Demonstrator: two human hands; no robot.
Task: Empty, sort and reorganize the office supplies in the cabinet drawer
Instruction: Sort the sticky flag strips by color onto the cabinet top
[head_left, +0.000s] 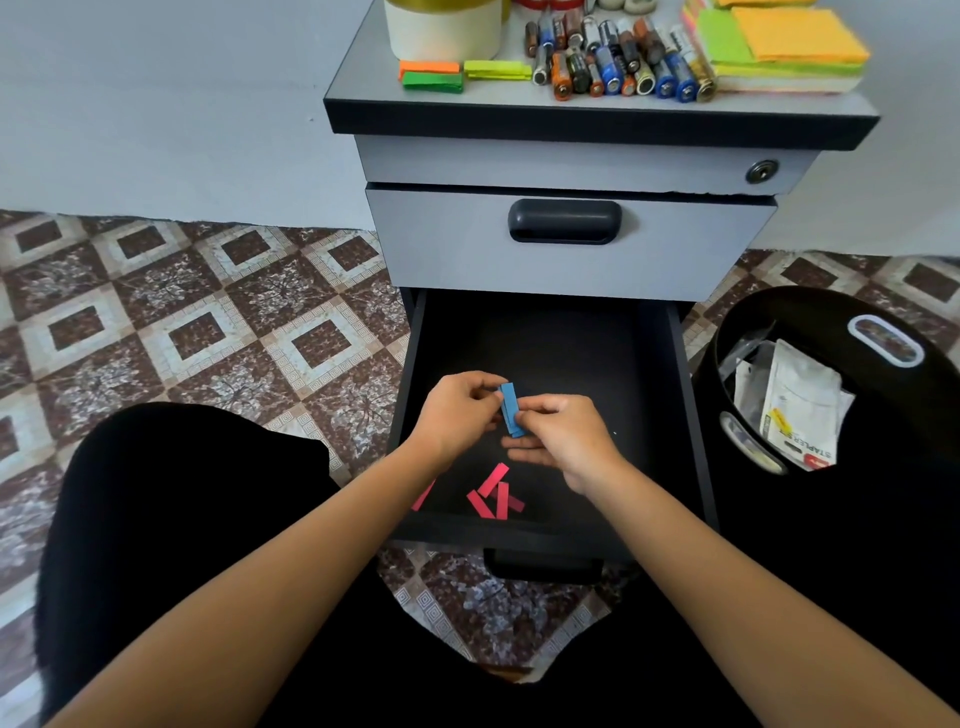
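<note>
Head camera looks steeply down, close; drawer (545, 343) centred.

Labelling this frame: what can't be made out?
Head view:
- Blue strips: count hidden by left hand and right hand.
- Leftmost pink strip: partly behind left forearm.
- White tub: top cut off by frame edge.
- Bin packets: print mostly too small.
</note>
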